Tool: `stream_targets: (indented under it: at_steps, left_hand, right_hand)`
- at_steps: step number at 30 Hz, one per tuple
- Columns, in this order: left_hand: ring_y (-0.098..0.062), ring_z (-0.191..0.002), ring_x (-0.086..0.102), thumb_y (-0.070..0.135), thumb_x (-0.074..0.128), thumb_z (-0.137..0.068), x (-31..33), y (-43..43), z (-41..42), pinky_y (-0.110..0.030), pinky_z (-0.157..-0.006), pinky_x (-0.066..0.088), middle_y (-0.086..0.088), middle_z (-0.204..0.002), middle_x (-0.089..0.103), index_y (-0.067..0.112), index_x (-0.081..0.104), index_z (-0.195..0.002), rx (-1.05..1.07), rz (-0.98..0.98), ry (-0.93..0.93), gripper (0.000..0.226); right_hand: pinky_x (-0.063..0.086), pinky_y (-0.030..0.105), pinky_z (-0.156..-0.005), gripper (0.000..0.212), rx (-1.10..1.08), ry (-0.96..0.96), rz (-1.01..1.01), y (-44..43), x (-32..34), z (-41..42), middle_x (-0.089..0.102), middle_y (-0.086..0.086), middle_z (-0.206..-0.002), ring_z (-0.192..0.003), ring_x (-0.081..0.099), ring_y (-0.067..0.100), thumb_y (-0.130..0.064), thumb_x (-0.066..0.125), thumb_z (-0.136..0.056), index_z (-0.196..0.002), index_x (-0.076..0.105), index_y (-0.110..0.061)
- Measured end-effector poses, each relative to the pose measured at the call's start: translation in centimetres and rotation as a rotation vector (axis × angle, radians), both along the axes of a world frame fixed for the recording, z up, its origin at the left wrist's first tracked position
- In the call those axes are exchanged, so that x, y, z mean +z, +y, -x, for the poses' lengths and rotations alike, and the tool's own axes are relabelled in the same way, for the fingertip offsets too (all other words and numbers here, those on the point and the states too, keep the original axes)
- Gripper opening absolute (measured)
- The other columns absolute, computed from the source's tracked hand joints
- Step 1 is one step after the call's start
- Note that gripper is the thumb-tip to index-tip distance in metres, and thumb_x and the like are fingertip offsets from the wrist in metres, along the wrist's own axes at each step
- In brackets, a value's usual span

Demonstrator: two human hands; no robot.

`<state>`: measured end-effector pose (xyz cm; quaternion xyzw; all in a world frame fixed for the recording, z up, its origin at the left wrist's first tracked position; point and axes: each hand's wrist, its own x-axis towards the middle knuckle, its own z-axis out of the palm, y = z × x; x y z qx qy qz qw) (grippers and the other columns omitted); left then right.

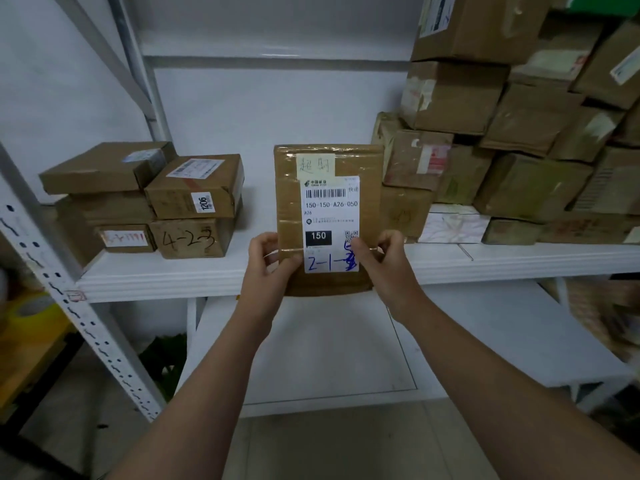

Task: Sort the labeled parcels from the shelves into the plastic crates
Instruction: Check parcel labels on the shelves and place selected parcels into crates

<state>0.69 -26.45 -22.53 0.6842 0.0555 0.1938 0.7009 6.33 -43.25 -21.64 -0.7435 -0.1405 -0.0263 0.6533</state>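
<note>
A flat brown cardboard parcel (329, 216) stands upright in front of the white shelf (159, 275), its face turned toward me. It carries a white shipping label with a barcode, "150" and handwritten "2-1". My left hand (268, 263) grips its lower left edge, thumb on the front. My right hand (379, 261) grips the lower right edge, thumb over the label's corner. No plastic crate is in view.
A small stack of boxes (145, 199), one marked "4-23" and one "1206", sits on the shelf at left. A tall pile of cardboard boxes (512, 133) fills the right side. A perforated shelf post (79, 306) slants at left. A lower shelf (346, 358) lies below.
</note>
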Motion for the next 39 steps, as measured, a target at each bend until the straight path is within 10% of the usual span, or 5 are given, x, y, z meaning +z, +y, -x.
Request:
stream_targets:
  at_steps: [6,12,17,39]
  left_hand:
    - [-0.014,-0.100,0.066,0.034,0.061,-0.085,1.0,-1.0,1.2,-0.018,-0.062,0.054,-0.003,-0.118,0.061,0.029,0.034,-0.098,-0.019,-0.001,-0.066,0.031]
    - [0.001,-0.106,0.062,0.036,0.044,-0.094,1.5,-1.3,2.5,-0.022,-0.080,0.056,0.015,-0.121,0.061,0.030,0.036,-0.139,0.006,-0.105,-0.188,0.046]
    - [-0.006,-0.114,0.059,0.033,0.034,-0.103,0.8,-1.3,2.7,-0.034,-0.091,0.054,0.011,-0.127,0.060,0.028,0.041,-0.141,0.081,-0.190,-0.183,0.039]
    - [-0.002,-0.089,0.065,0.038,0.043,-0.099,1.1,-1.1,3.3,-0.026,-0.076,0.056,0.025,-0.088,0.067,0.033,0.064,-0.103,0.182,-0.275,-0.109,0.023]
  right_hand:
    - [0.056,0.019,-0.070,0.035,0.018,-0.044,-0.064,-0.5,-0.4,1.6,0.061,0.003,-0.111,-0.098,0.065,0.010,-0.035,0.057,-0.092,-0.115,0.035,-0.021]
    - [0.052,0.028,-0.094,0.032,0.082,-0.165,-0.123,-0.7,0.2,3.1,0.050,-0.004,-0.134,-0.120,0.053,0.002,-0.065,0.043,-0.089,-0.120,0.036,-0.068]
    - [0.048,0.006,-0.069,0.023,0.100,-0.116,-0.236,-0.6,0.4,4.3,0.054,-0.028,-0.108,-0.091,0.058,-0.020,-0.028,0.026,-0.104,-0.123,0.039,-0.032]
    - [0.053,0.026,-0.093,0.024,-0.083,-0.020,-0.205,-0.3,-0.9,5.4,0.061,-0.018,-0.118,-0.113,0.060,0.005,-0.041,0.034,-0.102,-0.124,0.038,-0.049]
